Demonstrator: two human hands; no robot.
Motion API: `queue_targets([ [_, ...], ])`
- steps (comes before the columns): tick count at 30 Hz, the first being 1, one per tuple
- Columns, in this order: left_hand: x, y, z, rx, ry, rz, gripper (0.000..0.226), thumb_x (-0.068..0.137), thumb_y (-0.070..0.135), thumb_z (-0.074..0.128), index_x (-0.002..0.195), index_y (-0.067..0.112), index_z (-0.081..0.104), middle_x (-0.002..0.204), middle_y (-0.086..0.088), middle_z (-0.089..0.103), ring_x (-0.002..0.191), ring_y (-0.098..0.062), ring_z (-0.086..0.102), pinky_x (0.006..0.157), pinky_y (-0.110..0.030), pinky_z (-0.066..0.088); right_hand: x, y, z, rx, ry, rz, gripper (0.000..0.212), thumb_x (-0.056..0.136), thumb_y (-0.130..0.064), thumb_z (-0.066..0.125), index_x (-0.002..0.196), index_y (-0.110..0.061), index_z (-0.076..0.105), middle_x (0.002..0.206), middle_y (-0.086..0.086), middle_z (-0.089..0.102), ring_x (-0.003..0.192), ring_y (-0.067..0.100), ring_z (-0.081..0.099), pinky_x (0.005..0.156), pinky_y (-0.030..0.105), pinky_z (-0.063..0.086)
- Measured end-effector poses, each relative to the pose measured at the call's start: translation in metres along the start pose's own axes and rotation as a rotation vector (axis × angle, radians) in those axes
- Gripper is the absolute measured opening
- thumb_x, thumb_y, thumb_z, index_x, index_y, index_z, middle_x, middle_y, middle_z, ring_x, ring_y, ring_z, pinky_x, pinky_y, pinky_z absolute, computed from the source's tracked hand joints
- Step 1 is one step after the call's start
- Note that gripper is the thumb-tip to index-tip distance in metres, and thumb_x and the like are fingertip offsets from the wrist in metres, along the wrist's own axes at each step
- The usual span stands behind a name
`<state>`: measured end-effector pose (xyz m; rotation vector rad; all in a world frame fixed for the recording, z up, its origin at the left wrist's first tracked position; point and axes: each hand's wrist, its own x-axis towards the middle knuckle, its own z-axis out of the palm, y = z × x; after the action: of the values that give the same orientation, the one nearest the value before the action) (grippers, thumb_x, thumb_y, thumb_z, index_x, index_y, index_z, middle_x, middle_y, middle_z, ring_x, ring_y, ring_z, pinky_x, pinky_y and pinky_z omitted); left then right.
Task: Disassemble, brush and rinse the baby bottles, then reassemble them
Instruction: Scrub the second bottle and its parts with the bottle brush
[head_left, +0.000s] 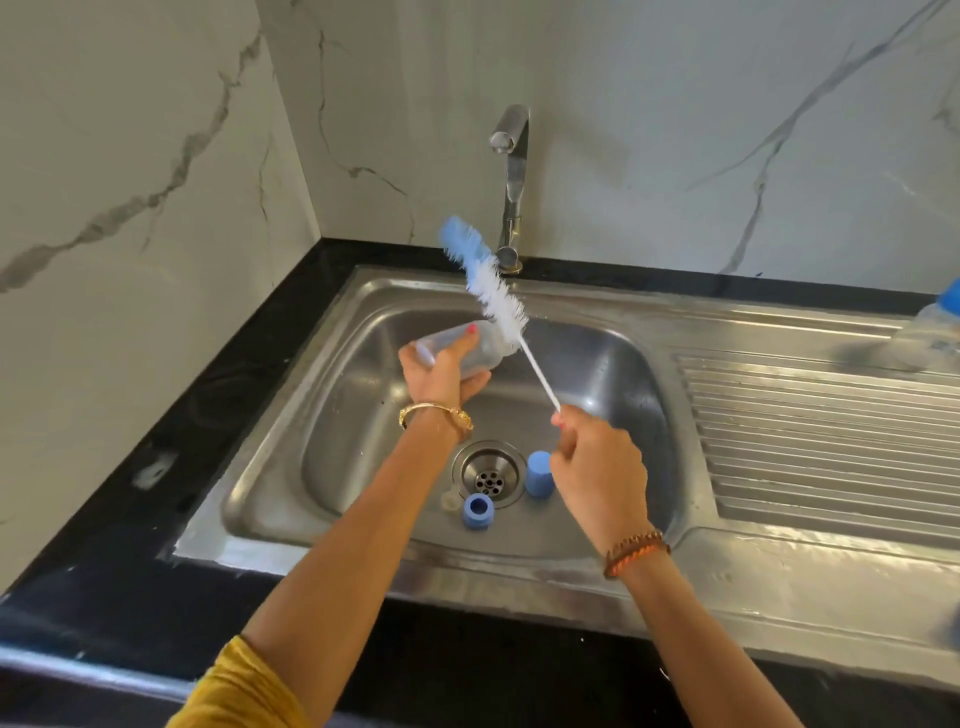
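Observation:
My left hand (444, 371) grips a clear baby bottle body (480, 349), held on its side over the sink basin with its mouth to the right. My right hand (597, 462) holds the thin white handle of a bottle brush (488, 283). The blue and white bristles stick up and left, outside the bottle, just past its mouth. On the basin floor by the drain (488, 475) stand a blue screw ring (478, 512) and a blue cap (539, 472). A small pale teat (449, 501) lies left of the ring.
The steel sink (260, 499) is set in a black counter (156, 467) with a ribbed drainboard (821, 441) to the right. A second bottle with a blue top (940, 327) stands at the far right edge. The tap (511, 171) rises behind the basin; no water is visible.

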<state>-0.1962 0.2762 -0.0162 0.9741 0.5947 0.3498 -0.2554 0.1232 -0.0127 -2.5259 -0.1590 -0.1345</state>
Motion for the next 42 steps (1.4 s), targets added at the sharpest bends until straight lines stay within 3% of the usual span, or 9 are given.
queue_targets([
  [6,0.011,0.021,-0.006,-0.278,0.131,-0.053,0.048,0.079,0.018,0.071,0.117,0.013,0.043,0.102,-0.007,0.055,0.086,-0.029,0.065,0.063,-0.034,0.059,-0.025,0.016,0.004,0.001,0.033,-0.021,0.029,0.086,-0.006,0.047,0.105,-0.021,0.065,0.072,0.004,0.064,0.066,0.025,0.053,0.053,0.028,0.032],
  [10,-0.005,0.014,-0.008,-0.342,-0.037,-0.287,0.022,0.087,0.025,0.061,0.103,0.011,0.058,0.109,-0.017,0.058,0.074,-0.031,0.063,0.046,-0.024,0.055,-0.019,0.013,0.014,0.426,0.03,0.118,0.026,0.09,-0.004,0.047,0.087,-0.016,0.07,0.045,-0.007,0.04,0.04,0.008,0.035,0.042,0.015,0.03],
  [15,-0.017,0.007,0.006,-0.347,-0.17,-0.365,0.024,0.089,0.028,0.054,0.096,0.006,0.058,0.092,-0.015,0.061,0.072,-0.029,0.061,0.041,-0.022,0.052,-0.007,-0.004,0.012,0.949,-0.213,0.488,0.026,0.097,-0.013,0.042,0.084,-0.017,0.065,0.036,-0.01,0.035,0.028,0.003,0.021,0.032,0.011,0.015],
  [19,-0.003,0.014,0.003,-0.376,-0.041,-0.267,0.023,0.089,0.028,0.056,0.097,0.007,0.055,0.094,-0.015,0.059,0.07,-0.028,0.061,0.041,-0.021,0.051,-0.023,0.002,-0.002,1.143,-0.47,0.587,0.027,0.098,-0.017,0.039,0.085,-0.02,0.062,0.04,-0.01,0.03,0.029,0.002,0.019,0.03,0.009,0.016],
  [23,-0.008,0.001,0.003,-0.328,-0.092,-0.332,0.03,0.087,0.033,0.056,0.104,0.008,0.055,0.094,-0.016,0.058,0.058,-0.022,0.057,0.038,-0.017,0.046,-0.004,-0.008,-0.016,1.344,-0.534,0.685,0.022,0.098,-0.016,0.039,0.087,-0.018,0.058,0.04,-0.01,0.028,0.027,0.0,0.02,0.024,0.011,0.014],
  [28,-0.002,0.0,-0.002,-0.42,-0.002,-0.296,0.027,0.087,0.033,0.057,0.099,0.009,0.054,0.093,-0.014,0.058,0.059,-0.021,0.054,0.041,-0.017,0.047,-0.014,-0.011,-0.024,1.348,-0.644,0.704,0.019,0.096,-0.016,0.043,0.089,-0.018,0.06,0.041,-0.009,0.028,0.027,0.001,0.019,0.023,0.011,0.014],
  [33,-0.009,-0.007,0.001,-0.39,-0.064,-0.358,0.024,0.087,0.033,0.057,0.095,0.011,0.054,0.098,-0.016,0.054,0.061,-0.021,0.051,0.04,-0.017,0.046,-0.005,-0.022,-0.02,1.412,-0.615,0.745,0.021,0.098,-0.016,0.041,0.086,-0.018,0.058,0.04,-0.009,0.026,0.027,0.0,0.019,0.023,0.012,0.013],
  [38,0.003,0.005,-0.007,-0.424,0.056,-0.267,0.019,0.088,0.032,0.055,0.092,0.013,0.054,0.089,-0.011,0.056,0.057,-0.017,0.051,0.042,-0.017,0.046,-0.03,-0.02,-0.015,1.19,-0.675,0.615,0.027,0.099,-0.017,0.038,0.088,-0.018,0.063,0.043,-0.008,0.029,0.031,0.002,0.019,0.029,0.01,0.015],
  [42,-0.004,-0.011,0.0,-0.289,-0.104,-0.316,0.025,0.092,0.035,0.046,0.098,0.012,0.054,0.079,-0.008,0.055,0.048,-0.015,0.046,0.038,-0.017,0.037,-0.012,-0.032,-0.015,1.239,-0.63,0.607,0.028,0.099,-0.014,0.036,0.086,-0.017,0.061,0.04,-0.009,0.027,0.029,0.001,0.019,0.028,0.01,0.014],
])
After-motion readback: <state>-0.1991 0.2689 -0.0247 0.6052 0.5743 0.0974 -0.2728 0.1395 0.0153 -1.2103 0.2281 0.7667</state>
